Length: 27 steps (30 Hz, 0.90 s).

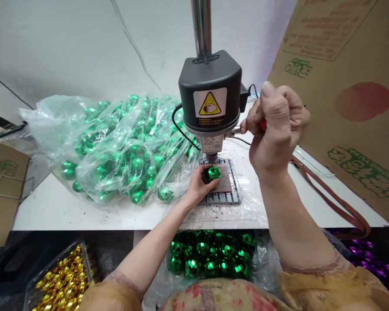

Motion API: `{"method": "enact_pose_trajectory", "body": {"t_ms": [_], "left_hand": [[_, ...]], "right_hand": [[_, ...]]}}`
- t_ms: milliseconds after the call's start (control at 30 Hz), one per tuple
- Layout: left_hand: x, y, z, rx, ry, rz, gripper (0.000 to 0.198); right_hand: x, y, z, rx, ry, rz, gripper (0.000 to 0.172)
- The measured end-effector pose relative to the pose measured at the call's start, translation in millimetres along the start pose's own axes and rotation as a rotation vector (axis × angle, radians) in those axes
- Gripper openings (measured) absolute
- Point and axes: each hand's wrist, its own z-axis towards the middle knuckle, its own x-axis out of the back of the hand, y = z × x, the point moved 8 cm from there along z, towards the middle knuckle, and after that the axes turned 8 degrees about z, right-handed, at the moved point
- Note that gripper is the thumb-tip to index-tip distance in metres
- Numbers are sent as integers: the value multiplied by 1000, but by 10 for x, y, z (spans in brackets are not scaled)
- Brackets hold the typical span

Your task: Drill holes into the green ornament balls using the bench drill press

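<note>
The bench drill press (pixel 210 93) has a smooth, matte-black, vented housing on a polished round steel column, with a yellow warning triangle label (pixel 210 103) reading "Attention:" above lines too small to read. Directly under its chuck (pixel 211 158), the left hand (pixel 201 181) pinches a glossy green faceted ball (pixel 215 172) between thumb and fingers; whether the bit touches it cannot be told. The ball sits over a flat pinkish pad (pixel 226 180) on the press's slotted grey metal base (pixel 236 190), strewn with dark shavings. At the press's right side, the right hand (pixel 278 125) is closed in a fist around its lever (pixel 236 131), a bit of red showing between the fingers. Left of the press, a crinkled clear plastic bag (pixel 56 121) full of similar green balls slumps on the smooth white surface (pixel 84 219). Right of the press stands a brown cardboard carton (pixel 317 108) with a red disc and green stylised lettering, not clearly legible. Below the press, more mirror-faceted green balls (pixel 210 255) gleam.
</note>
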Motion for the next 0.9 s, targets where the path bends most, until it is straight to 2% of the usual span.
{"method": "enact_pose_trajectory", "body": {"t_ms": [167, 333, 500, 900], "left_hand": [[-24, -29, -7, 5, -23, -65, 49], [-42, -30, -20, 4, -37, -63, 49], [-30, -5, -27, -11, -30, -56, 50], [-28, 31, -26, -18, -37, -86, 48]], "right_hand": [[128, 1, -189, 81, 73, 42, 46], [147, -41, -305, 235, 45, 65, 45], [153, -46, -338, 258, 37, 76, 42], [218, -41, -459, 341, 27, 48, 48]]}}
